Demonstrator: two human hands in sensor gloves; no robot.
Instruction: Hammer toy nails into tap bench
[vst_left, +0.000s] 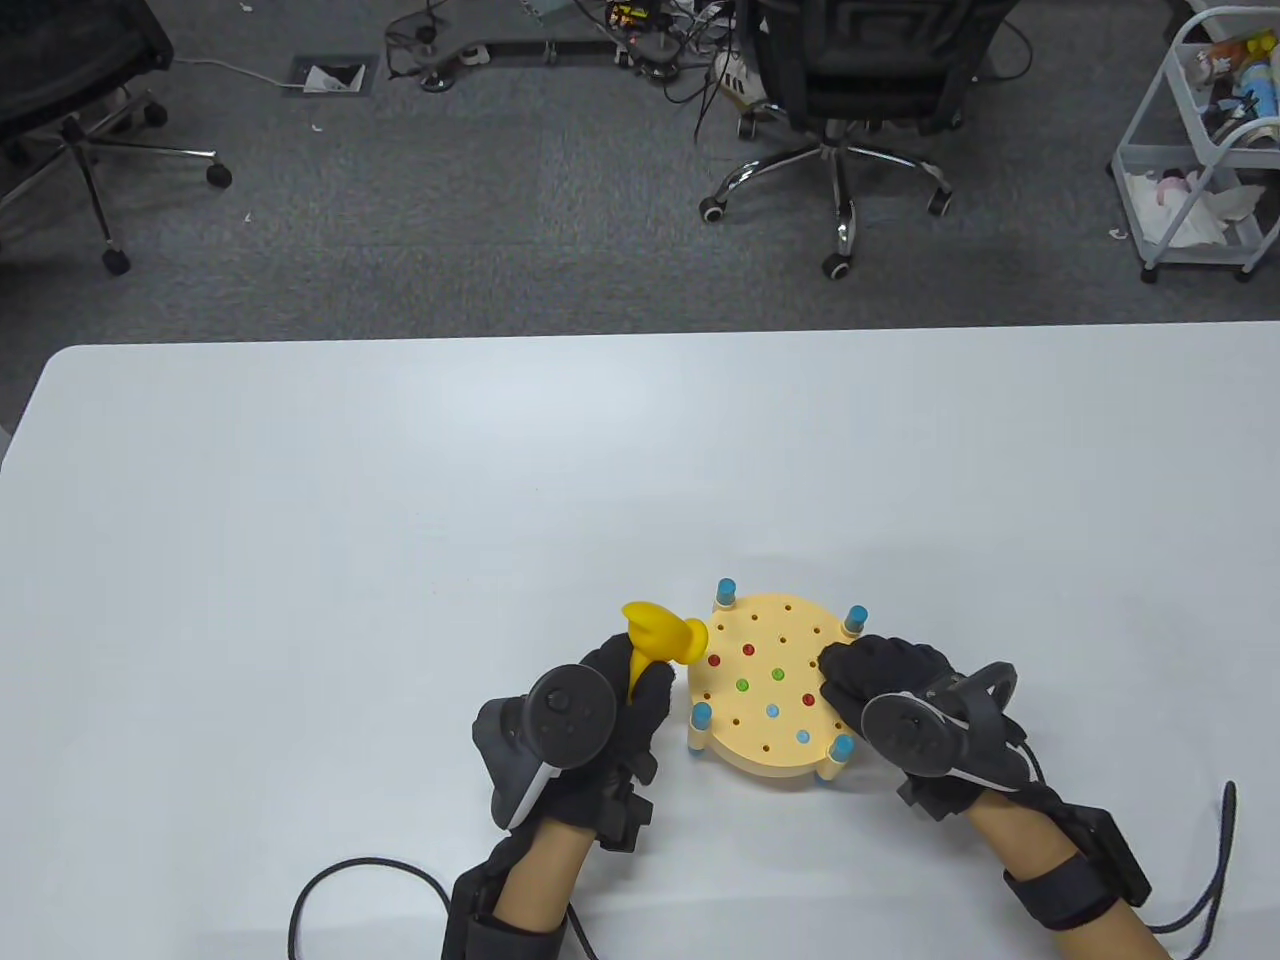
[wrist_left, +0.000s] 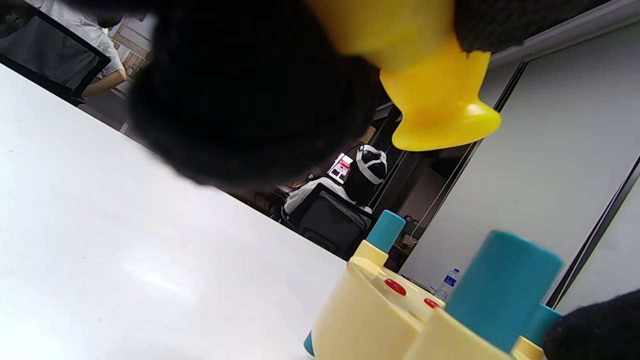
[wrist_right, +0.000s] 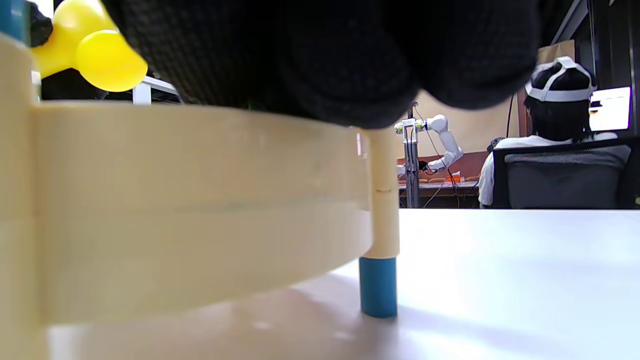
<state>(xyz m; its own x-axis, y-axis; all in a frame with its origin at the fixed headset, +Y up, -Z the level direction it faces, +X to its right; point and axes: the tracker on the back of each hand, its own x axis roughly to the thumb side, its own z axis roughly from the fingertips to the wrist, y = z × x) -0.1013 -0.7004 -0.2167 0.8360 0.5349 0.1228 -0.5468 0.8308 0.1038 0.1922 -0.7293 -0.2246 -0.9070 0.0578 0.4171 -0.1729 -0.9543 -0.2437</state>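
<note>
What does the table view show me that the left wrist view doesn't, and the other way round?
Only the table view shows the whole round cream plastic tap bench, its green and blue nail heads, all four blue corner posts, and the right hand resting on its right edge. Only the left wrist view shows the yellow plastic toy hammer's flared face raised clear above the bench. Both show the left hand holding the hammer, the red nail heads and the white table.

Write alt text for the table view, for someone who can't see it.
Two gloved hands work at a white table: the left hand grips a yellow toy hammer beside a round cream tap bench, while the right hand rests on the bench's right edge. Red, green and blue toy nails dot its top, with blue posts at the rim.
</note>
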